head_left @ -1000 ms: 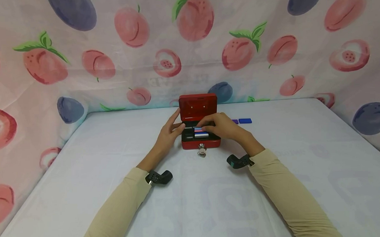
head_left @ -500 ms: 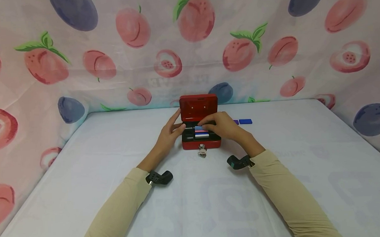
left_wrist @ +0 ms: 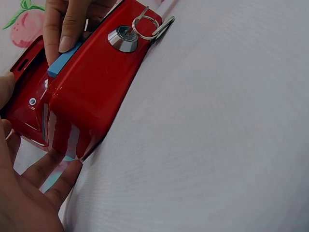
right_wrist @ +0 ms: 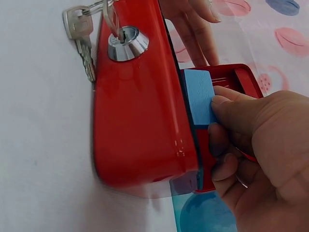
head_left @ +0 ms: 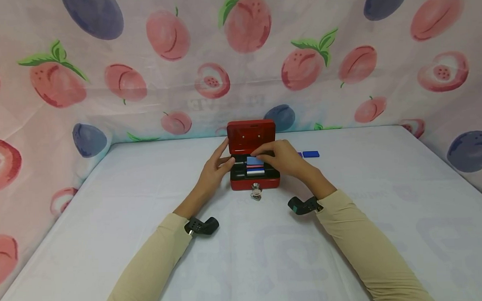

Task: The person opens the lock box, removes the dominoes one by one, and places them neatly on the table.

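Observation:
A small red cash box (head_left: 242,185) stands with its lid (head_left: 251,137) raised. Inside its black tray (head_left: 238,172) several thin domino-like blocks (head_left: 255,171) lie in a row, with white, blue and pink edges showing. My right hand (head_left: 285,158) pinches a light blue domino block (right_wrist: 199,96) between thumb and fingers, its broad face tilted up at the tray's back. At the box's left side rests my left hand (head_left: 212,171), its fingers spread along the side wall and the lid's edge. The light blue block also shows past the rim in the left wrist view.
Keys (right_wrist: 82,34) hang on a ring from the front lock (right_wrist: 126,44). Behind my right hand, a dark blue block (head_left: 310,154) and a partly hidden purple block (head_left: 300,154) lie on the white tablecloth (head_left: 244,256). A fruit-patterned cloth (head_left: 246,79) hangs at the back.
The light blue block has tilted up, so its broad face now shows above the row. My right hand has risen slightly with it. The left hand has stayed in place.

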